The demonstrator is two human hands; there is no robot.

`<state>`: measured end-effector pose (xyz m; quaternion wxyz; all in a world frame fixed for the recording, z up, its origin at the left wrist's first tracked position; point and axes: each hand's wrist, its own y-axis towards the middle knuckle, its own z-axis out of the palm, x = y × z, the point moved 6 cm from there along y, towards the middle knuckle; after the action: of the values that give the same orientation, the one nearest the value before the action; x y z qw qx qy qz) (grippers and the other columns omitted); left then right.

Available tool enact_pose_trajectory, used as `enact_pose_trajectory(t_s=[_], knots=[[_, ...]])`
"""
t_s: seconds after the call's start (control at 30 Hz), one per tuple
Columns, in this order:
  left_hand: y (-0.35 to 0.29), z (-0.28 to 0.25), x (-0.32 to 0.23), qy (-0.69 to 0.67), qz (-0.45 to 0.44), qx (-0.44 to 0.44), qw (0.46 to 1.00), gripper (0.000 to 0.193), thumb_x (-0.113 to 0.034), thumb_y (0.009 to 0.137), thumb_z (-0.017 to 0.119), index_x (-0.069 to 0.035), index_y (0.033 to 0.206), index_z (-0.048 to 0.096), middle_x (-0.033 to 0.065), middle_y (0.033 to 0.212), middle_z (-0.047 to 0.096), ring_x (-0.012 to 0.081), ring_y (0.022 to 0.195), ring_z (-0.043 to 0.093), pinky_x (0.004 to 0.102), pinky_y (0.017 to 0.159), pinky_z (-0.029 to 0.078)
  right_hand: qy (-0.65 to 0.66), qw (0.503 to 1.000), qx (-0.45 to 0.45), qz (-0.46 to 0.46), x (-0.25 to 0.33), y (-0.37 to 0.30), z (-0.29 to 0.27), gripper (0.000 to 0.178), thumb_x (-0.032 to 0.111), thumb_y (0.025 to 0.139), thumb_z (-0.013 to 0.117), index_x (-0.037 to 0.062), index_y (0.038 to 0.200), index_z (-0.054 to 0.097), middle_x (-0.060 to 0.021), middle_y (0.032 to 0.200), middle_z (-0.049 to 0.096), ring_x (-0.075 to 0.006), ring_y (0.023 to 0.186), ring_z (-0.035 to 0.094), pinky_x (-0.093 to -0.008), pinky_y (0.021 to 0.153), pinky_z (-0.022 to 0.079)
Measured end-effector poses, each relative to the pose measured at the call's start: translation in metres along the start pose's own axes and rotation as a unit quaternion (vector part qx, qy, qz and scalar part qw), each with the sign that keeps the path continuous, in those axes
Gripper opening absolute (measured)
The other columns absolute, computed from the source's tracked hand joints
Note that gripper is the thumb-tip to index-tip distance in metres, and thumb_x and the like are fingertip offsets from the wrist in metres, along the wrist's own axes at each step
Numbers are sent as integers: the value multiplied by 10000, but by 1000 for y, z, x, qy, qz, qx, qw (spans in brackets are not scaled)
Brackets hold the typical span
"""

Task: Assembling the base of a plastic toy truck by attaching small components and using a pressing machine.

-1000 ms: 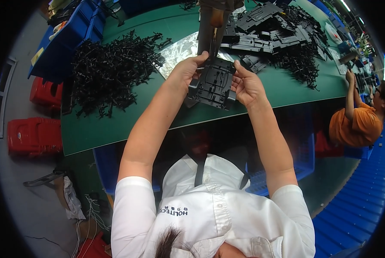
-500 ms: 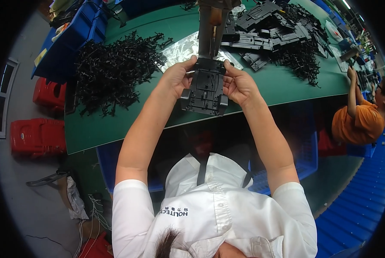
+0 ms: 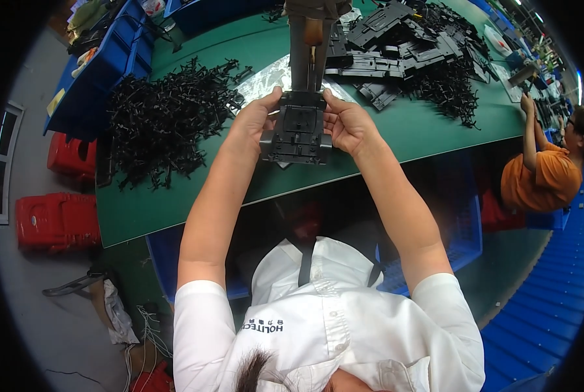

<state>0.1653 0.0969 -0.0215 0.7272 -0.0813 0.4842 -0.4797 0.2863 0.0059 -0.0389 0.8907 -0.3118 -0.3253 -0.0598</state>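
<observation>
Both my hands grip one black plastic molded part (image 3: 298, 134), a flat rectangular tray-like piece with ribs, bosses and raised blocks at its near corners. My left hand (image 3: 257, 119) is closed on its left edge, thumb near the far corner. On the opposite edge my right hand (image 3: 349, 123) is closed the same way. The far end of the part lies under a dark upright machine head (image 3: 307, 39); whether they touch, I cannot tell. A sheet of shiny silver film (image 3: 263, 81) lies on the green table (image 3: 252, 186) beneath and behind my hands.
A heap of small black plastic pieces (image 3: 164, 121) lies to the left. More flat black parts (image 3: 396, 49) and small pieces (image 3: 445, 91) are piled far right. Blue bins (image 3: 99, 81) stand at the left edge, red stools (image 3: 57, 222) below. A co-worker in orange (image 3: 543, 173) works at right.
My hands and the black part have shifted slightly left and away from me in the picture, and the part's near end looks more foreshortened. The whole view has also turned a little.
</observation>
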Motion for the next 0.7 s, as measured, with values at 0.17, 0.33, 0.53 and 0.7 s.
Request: enact_pose_trajectory(t_s=[0.17, 0.33, 0.53, 0.7], knots=[[3, 1, -2, -10, -15, 12, 1000, 331, -253, 868, 566, 41, 1001, 496, 161, 885, 584, 232, 725, 642, 352, 602, 576, 6, 1000, 8, 0, 2, 6, 1, 265, 279, 867, 576, 23, 922, 531, -95, 849, 573, -212, 751, 607, -349, 653, 547], [8, 1, -4, 1, -8, 13, 1000, 364, -266, 872, 558, 51, 1036, 491, 163, 894, 586, 232, 748, 640, 354, 616, 571, 22, 1000, -4, 2, 5, 0, 9, 248, 257, 864, 579, 11, 886, 547, -70, 755, 594, -152, 665, 610, -287, 593, 558], [37, -14, 0, 21, -1, 68, 997, 355, -311, 872, 550, 12, 1021, 540, 116, 912, 602, 197, 737, 627, 320, 607, 549, 23, 1000, -11, 3, 6, 1, 12, 239, 258, 857, 590, 23, 887, 554, -60, 751, 597, -148, 649, 602, -285, 575, 554], [43, -13, 1, 51, 1, 99, 994, 353, -338, 871, 545, -17, 1015, 570, 86, 911, 614, 177, 735, 619, 308, 608, 531, 16, 1000, -11, 5, 7, 2, 11, 240, 271, 858, 588, 34, 887, 559, -54, 749, 600, -146, 643, 600, -293, 569, 554]])
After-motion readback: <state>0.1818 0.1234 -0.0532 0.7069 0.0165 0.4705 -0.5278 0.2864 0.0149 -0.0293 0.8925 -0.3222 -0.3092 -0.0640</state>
